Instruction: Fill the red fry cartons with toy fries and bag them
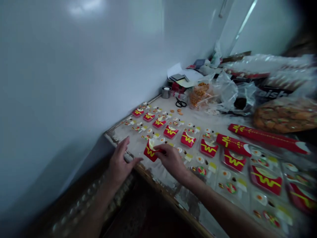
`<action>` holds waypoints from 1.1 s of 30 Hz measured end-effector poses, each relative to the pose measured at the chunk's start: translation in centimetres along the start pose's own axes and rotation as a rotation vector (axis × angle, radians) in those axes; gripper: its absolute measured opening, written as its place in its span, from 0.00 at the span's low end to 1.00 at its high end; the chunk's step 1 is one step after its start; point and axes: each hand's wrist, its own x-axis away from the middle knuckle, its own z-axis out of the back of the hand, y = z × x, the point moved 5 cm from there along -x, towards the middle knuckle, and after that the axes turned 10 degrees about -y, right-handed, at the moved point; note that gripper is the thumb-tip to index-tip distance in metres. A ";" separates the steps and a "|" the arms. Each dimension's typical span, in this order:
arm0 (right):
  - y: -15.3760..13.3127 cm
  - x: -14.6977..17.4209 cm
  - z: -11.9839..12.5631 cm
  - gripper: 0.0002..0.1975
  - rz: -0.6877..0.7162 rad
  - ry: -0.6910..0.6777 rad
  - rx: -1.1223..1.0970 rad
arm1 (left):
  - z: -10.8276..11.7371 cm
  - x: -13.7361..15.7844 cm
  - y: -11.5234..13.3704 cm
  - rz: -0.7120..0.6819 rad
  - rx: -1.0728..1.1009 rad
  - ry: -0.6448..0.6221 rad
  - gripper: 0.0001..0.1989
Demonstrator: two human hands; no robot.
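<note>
My right hand pinches a small red fries box with a yellow zigzag mark by its right side, near the table's front edge. My left hand is to the left of that box, thumb and fingers apart, with nothing in it. Rows of clear plastic trays lie beyond, holding similar red fries boxes and tiny toy food pieces, such as a fried egg and a round pizza-like piece.
Stacked flat red fries boxes lie at the right. Behind are black scissors, a metal cup, a bag of orange-brown pieces and a bag of bun-like pieces. A pale wall rises along the left.
</note>
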 end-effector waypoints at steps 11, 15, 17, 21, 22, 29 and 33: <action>-2.6 0.0 0.6 0.14 0.245 0.008 0.039 | -3.5 -1.5 6.8 -0.311 -0.175 0.018 0.31; -3.6 -0.5 -1.1 0.23 0.292 -0.103 0.131 | -1.6 -2.5 2.3 -0.179 -0.217 -0.042 0.26; -3.5 0.2 -0.8 0.28 0.283 -0.137 0.161 | 0.2 -4.5 -2.0 -0.029 -0.239 -0.098 0.26; -0.6 3.6 2.5 0.21 0.188 -0.156 0.198 | 4.2 -9.8 -10.3 0.289 -0.397 -0.260 0.29; 0.4 4.6 3.5 0.19 0.159 -0.162 0.200 | 4.7 -11.1 -11.4 0.295 -0.409 -0.313 0.28; 6.3 12.3 9.4 0.15 0.044 -0.107 0.272 | 3.3 -15.0 -11.6 0.209 -0.353 -0.552 0.16; 9.1 16.5 11.5 0.18 -0.008 -0.011 0.293 | 3.1 -13.7 -10.9 0.236 -0.366 -0.501 0.13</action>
